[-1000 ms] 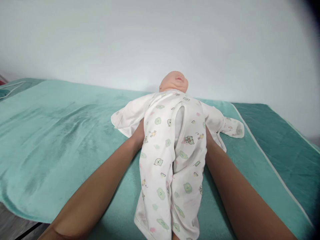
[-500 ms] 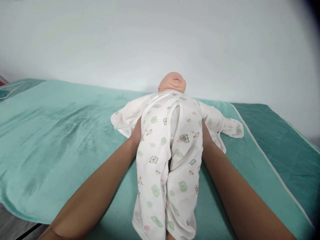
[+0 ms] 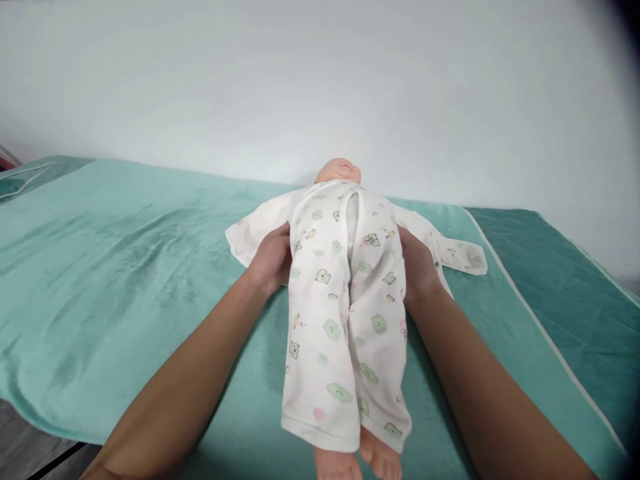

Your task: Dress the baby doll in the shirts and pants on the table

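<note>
A baby doll [image 3: 339, 172] lies face up, its head toward the wall and its bare feet [image 3: 336, 465] toward me. It wears white split-crotch pants [image 3: 325, 347] printed with green animals. A white long-sleeved top [image 3: 260, 220] is spread out under its upper body, sleeves out to both sides. My left hand [image 3: 274, 257] holds the doll's left-hand side in view, at the hip and waist. On the other side my right hand [image 3: 419, 263] grips it at the same height. The fingertips of both hands are hidden behind the doll and the clothing.
A light green plush blanket [image 3: 125, 267] covers the table under the doll. Darker green quilted cloth [image 3: 565, 287] shows at the right. A pale wall [image 3: 320, 80] rises behind the table. Dark flooring [image 3: 25, 440] is visible at the lower left.
The doll's head and waist sit lower in view, and its legs have shifted slightly right. Both feet now show below the pant cuffs. More of my hands shows beside the hips.
</note>
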A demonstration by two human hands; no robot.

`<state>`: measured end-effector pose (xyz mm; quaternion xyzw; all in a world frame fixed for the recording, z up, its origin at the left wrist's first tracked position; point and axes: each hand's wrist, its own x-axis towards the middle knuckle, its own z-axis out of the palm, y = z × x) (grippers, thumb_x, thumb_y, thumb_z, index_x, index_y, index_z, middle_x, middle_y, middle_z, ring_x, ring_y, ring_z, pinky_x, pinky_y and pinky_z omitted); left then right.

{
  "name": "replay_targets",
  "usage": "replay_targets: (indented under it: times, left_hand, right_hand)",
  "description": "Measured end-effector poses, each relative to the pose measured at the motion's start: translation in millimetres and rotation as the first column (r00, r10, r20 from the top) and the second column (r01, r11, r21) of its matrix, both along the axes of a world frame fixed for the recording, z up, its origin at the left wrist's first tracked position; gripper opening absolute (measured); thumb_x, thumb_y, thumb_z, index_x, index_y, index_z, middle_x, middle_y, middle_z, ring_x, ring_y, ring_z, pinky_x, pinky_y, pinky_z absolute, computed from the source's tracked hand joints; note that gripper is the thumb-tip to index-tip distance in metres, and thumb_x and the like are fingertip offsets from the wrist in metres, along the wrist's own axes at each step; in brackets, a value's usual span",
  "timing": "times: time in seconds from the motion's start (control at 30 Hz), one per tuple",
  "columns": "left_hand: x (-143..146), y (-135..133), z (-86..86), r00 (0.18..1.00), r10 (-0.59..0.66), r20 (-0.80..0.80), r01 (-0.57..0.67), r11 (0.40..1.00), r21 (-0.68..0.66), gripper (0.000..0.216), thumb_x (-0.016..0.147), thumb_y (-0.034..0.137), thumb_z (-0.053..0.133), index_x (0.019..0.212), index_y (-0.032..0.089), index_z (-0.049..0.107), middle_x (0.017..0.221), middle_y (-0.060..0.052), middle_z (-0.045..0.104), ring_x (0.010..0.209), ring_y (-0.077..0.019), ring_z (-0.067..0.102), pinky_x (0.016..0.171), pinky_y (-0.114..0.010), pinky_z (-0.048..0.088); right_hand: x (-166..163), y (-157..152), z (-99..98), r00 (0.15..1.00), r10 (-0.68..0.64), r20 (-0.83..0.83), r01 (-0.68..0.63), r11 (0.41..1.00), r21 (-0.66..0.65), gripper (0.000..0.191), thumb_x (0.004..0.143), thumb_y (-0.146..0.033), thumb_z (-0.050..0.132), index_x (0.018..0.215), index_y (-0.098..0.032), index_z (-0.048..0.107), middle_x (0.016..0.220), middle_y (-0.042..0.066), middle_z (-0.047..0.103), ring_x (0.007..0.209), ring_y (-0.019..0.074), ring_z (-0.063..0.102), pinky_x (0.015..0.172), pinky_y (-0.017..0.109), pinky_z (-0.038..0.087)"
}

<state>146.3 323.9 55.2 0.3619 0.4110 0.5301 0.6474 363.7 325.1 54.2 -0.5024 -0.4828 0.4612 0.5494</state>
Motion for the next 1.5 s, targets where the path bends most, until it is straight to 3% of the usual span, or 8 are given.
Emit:
replay_targets:
  times: [0.13, 0.33, 0.53, 0.73, 0.87, 1.03, 1.13, 1.5]
  left_hand:
    - [-7, 5, -7.6, 0.997, 0.026, -0.078, -0.017, 0.994, 0.107, 0.038, 0.072, 0.020, 0.065, 0.109, 0.015, 0.072, 0.096, -0.007, 0.076, 0.091, -0.0237, 0.069, 0.088, -0.041, 0.056]
    - [-6, -6, -13.7, 0.919, 0.206, -0.336, -0.098, 0.945, 0.313, 0.035, 0.085, 0.031, 0.057, 0.115, 0.019, 0.073, 0.120, -0.008, 0.073, 0.107, -0.0240, 0.065, 0.099, -0.041, 0.050]
    - [-23, -50, -24.3, 0.864, 0.286, -0.415, -0.161, 0.937, 0.310, 0.036, 0.090, 0.037, 0.057, 0.120, 0.019, 0.067, 0.124, -0.008, 0.069, 0.109, -0.0214, 0.064, 0.098, -0.036, 0.049]
    - [-41, -137, -33.2, 0.820, 0.095, -0.565, 0.105, 0.944, 0.312, 0.026, 0.092, 0.031, 0.055, 0.114, 0.020, 0.064, 0.113, -0.006, 0.070, 0.103, -0.0189, 0.063, 0.095, -0.034, 0.048]
    - [-51, -179, -35.2, 0.786, 0.043, -0.617, 0.180, 0.938, 0.296, 0.016, 0.090, 0.030, 0.059, 0.102, 0.020, 0.061, 0.102, -0.004, 0.066, 0.097, -0.0178, 0.061, 0.091, -0.032, 0.047]
    - [-51, -198, -31.5, 0.636, 0.053, -0.770, 0.355, 0.866, 0.353, 0.022, 0.079, 0.020, 0.066, 0.099, 0.021, 0.056, 0.105, -0.004, 0.064, 0.104, -0.0205, 0.057, 0.097, -0.036, 0.041]
    - [-48, -199, -31.9, 0.590, 0.123, -0.798, 0.381, 0.829, 0.409, 0.019, 0.077, 0.013, 0.061, 0.093, 0.022, 0.055, 0.100, -0.002, 0.065, 0.099, -0.0196, 0.058, 0.095, -0.036, 0.039]
    - [-63, -201, -32.4, 0.787, -0.066, -0.613, 0.381, 0.834, 0.400, 0.010, 0.079, 0.010, 0.059, 0.079, 0.019, 0.057, 0.086, -0.002, 0.060, 0.088, -0.0180, 0.055, 0.081, -0.031, 0.041]
  right_hand:
    - [-1, 0, -2.1, 0.998, 0.065, -0.020, -0.066, 0.996, -0.063, 0.051, 0.090, -0.064, 0.044, 0.104, -0.023, 0.071, 0.097, 0.007, 0.074, 0.108, 0.0305, 0.066, 0.094, 0.047, 0.053]
    - [2, -8, -6.8, 0.962, -0.162, 0.220, 0.151, 0.986, 0.065, 0.039, 0.090, -0.053, 0.056, 0.111, -0.022, 0.069, 0.123, 0.007, 0.070, 0.121, 0.0287, 0.059, 0.108, 0.044, 0.044]
    - [-10, -63, -6.1, 0.954, -0.178, 0.240, 0.132, 0.972, 0.196, 0.040, 0.093, -0.041, 0.058, 0.129, -0.025, 0.062, 0.139, 0.005, 0.062, 0.133, 0.0241, 0.054, 0.113, 0.042, 0.042]
    - [-10, -160, -23.1, 0.913, -0.147, 0.380, 0.045, 0.963, 0.266, 0.037, 0.096, -0.038, 0.059, 0.132, -0.030, 0.061, 0.138, 0.006, 0.062, 0.128, 0.0268, 0.058, 0.110, 0.050, 0.043]
    - [-21, -208, -26.7, 0.842, -0.068, 0.535, -0.201, 0.881, 0.429, 0.035, 0.093, -0.023, 0.060, 0.128, -0.029, 0.057, 0.140, 0.007, 0.059, 0.134, 0.0266, 0.052, 0.110, 0.050, 0.044]
    - [-45, -226, -29.5, 0.574, -0.149, 0.805, -0.396, 0.810, 0.432, 0.039, 0.087, -0.013, 0.060, 0.125, -0.023, 0.057, 0.124, 0.008, 0.066, 0.127, 0.0290, 0.054, 0.114, 0.058, 0.032]
    - [-54, -220, -30.9, 0.545, -0.212, 0.812, -0.363, 0.813, 0.456, 0.030, 0.086, -0.011, 0.060, 0.113, -0.022, 0.060, 0.110, 0.006, 0.070, 0.114, 0.0275, 0.059, 0.112, 0.058, 0.031]
    - [-58, -225, -29.0, 0.726, -0.322, 0.607, -0.241, 0.708, 0.664, 0.030, 0.077, -0.006, 0.059, 0.100, -0.025, 0.056, 0.087, 0.002, 0.065, 0.088, 0.0231, 0.063, 0.107, 0.064, 0.037]
